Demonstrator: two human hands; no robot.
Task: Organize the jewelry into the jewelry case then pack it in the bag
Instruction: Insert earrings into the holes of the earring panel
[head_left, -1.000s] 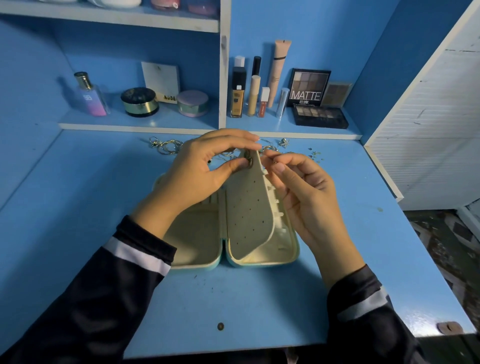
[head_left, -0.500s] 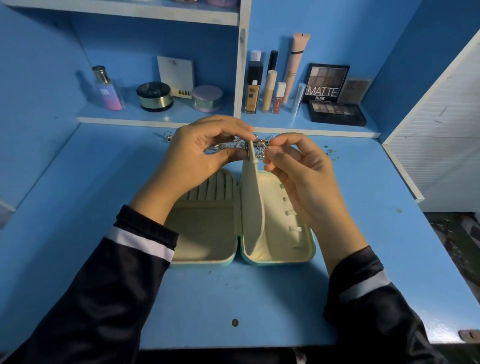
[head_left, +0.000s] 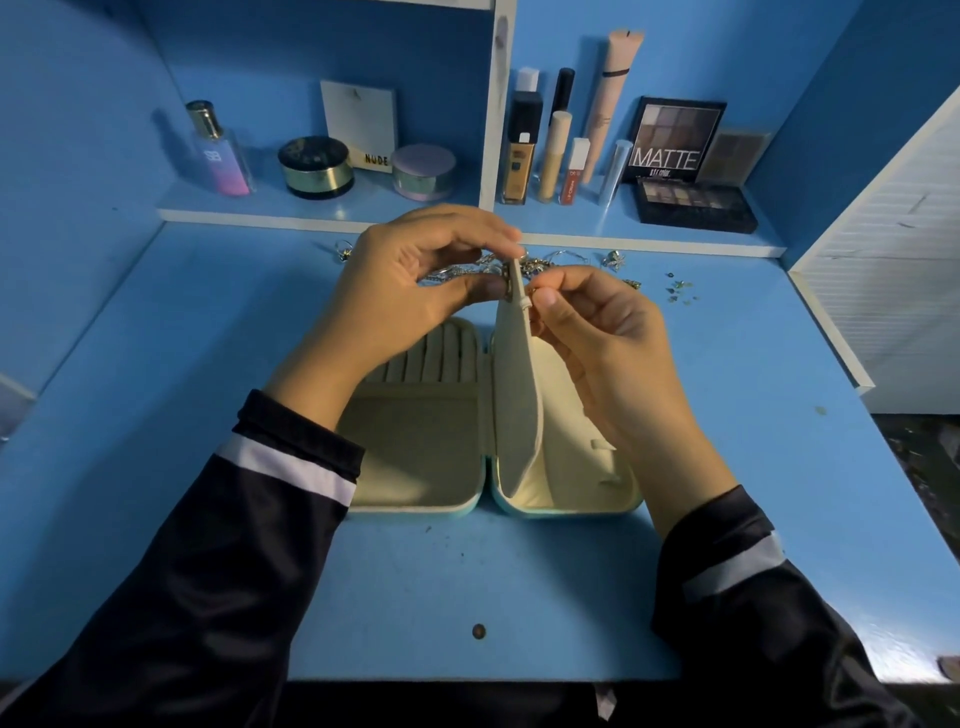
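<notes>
From the head camera, the jewelry case (head_left: 415, 447) is lying open on the blue desk (head_left: 467, 571), its inner flap (head_left: 514, 389) standing upright. The left hand (head_left: 410, 291) and right hand (head_left: 608, 338) are pinching the flap's top edge from either side, with loose jewelry (head_left: 550, 262) lying just behind them.

One head-worn camera looks forward and down, close over the blue desk (head_left: 467, 571), edges apparently warped.
</notes>
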